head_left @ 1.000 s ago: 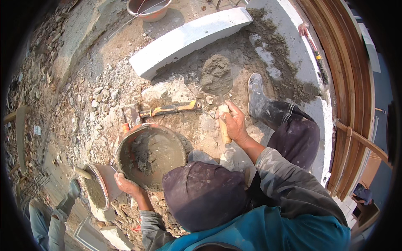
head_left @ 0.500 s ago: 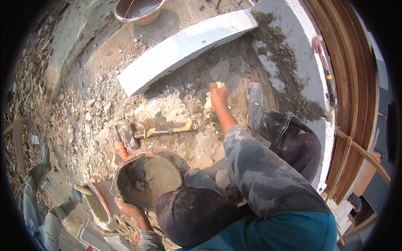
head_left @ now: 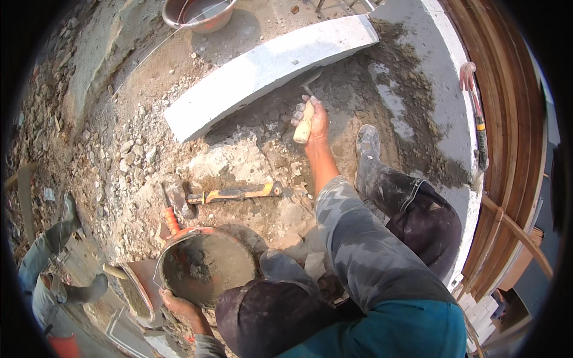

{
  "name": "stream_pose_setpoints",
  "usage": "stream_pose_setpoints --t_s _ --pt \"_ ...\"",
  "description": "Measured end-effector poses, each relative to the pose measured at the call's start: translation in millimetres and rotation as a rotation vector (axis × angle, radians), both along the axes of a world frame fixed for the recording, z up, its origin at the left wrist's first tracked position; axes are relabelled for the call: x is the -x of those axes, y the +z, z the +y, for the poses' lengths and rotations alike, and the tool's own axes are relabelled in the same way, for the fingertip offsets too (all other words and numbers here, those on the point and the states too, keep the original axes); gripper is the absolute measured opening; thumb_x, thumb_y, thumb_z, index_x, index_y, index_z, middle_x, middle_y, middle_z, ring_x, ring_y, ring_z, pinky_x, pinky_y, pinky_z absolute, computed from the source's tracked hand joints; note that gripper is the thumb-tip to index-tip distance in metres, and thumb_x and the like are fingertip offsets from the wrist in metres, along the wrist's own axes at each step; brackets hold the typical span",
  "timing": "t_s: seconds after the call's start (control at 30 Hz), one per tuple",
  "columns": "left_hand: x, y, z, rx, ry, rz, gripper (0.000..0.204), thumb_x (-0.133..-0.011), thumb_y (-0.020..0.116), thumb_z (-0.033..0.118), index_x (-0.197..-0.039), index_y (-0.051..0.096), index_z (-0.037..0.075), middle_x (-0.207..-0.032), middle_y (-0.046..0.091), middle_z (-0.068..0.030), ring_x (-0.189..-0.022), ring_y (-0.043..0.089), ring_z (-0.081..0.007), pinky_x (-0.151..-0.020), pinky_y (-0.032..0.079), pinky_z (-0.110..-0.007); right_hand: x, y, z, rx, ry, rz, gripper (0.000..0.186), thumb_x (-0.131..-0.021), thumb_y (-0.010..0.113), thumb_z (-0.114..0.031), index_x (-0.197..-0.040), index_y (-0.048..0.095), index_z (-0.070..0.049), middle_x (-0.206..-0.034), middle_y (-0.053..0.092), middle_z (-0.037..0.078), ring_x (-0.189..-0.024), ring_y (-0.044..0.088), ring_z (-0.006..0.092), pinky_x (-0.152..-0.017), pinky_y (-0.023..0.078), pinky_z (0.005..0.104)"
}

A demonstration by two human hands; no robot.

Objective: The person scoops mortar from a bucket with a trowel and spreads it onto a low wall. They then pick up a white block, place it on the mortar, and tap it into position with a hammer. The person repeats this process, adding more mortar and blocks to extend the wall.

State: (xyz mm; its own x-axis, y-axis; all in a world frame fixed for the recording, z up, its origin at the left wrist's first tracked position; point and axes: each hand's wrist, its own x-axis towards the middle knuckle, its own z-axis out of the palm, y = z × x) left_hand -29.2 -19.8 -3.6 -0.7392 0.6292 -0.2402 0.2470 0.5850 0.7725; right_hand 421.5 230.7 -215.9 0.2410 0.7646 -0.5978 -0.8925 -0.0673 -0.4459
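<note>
Forward, toward the white block (head_left: 268, 68), the right hand (head_left: 313, 122) has carried the trowel (head_left: 303, 130) since half a second ago, and the blade is now just beside the block's near edge. From my end I see that hand's fingers wrapped closely round the wooden handle; I cannot tell whether the blade touches the block. The left hand (head_left: 182, 305) has stayed low at the side of the orange bucket (head_left: 200, 231), fingers against its outer wall, and I can't make out how far they are bent or whether they have hold of it.

Looking into that bucket, I find wet grey mortar (head_left: 230, 262), rough and lumpy in the middle. Farther off, beyond the block, I have a round tub (head_left: 209, 25) with something pale grey inside, its kind unclear to me. Left of the bucket sits a pinkish container (head_left: 146, 274), partly hidden, holding grey stuff, with a wooden handle (head_left: 115, 271) at its edge.

A hammer (head_left: 239, 192) lies on the ground between the bucket and the block, and an orange grip (head_left: 172, 221) sticks up just beside the bucket's rim.
</note>
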Motion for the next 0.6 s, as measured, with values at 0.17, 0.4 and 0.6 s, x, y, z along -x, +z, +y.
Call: stream_pose_setpoints --t_s 0.17,0.4,0.6 --pt "-5 -1 7 0.052 -0.014 0.035 0.025 -0.088 0.036 0.017 -0.09 0.054 -0.001 -0.088 0.051 -0.0065 -0.079 0.048 -0.0186 -0.074 0.045 -0.033 -57 -27 43 0.144 -0.016 0.074 0.018 -0.09 0.057 -0.026 -0.094 0.054 -0.008 -0.071 0.052 0.003 -0.056 0.051 0.0161 -0.048 0.046 0.0317" --pt "3 -7 0 0.123 0.009 0.147 0.028 -0.089 0.038 0.019 -0.097 0.054 -0.003 -0.091 0.053 -0.0078 -0.082 0.05 -0.0215 -0.078 0.046 -0.033 -131 -20 23 0.234 -0.02 -0.206 0.021 -0.089 0.057 -0.026 -0.096 0.053 -0.007 -0.069 0.051 0.004 -0.054 0.052 0.0163 -0.046 0.045 0.0307" --pt "8 5 -8 0.15 -0.044 0.109 0.028 -0.089 0.038 0.02 -0.098 0.055 -0.002 -0.092 0.054 -0.0082 -0.084 0.052 -0.0199 -0.08 0.046 -0.034 -139 -9 38 0.036 0.006 -0.146 0.016 -0.088 0.056 -0.021 -0.092 0.05 -0.007 -0.068 0.049 0.004 -0.054 0.052 0.0173 -0.047 0.045 0.0338"
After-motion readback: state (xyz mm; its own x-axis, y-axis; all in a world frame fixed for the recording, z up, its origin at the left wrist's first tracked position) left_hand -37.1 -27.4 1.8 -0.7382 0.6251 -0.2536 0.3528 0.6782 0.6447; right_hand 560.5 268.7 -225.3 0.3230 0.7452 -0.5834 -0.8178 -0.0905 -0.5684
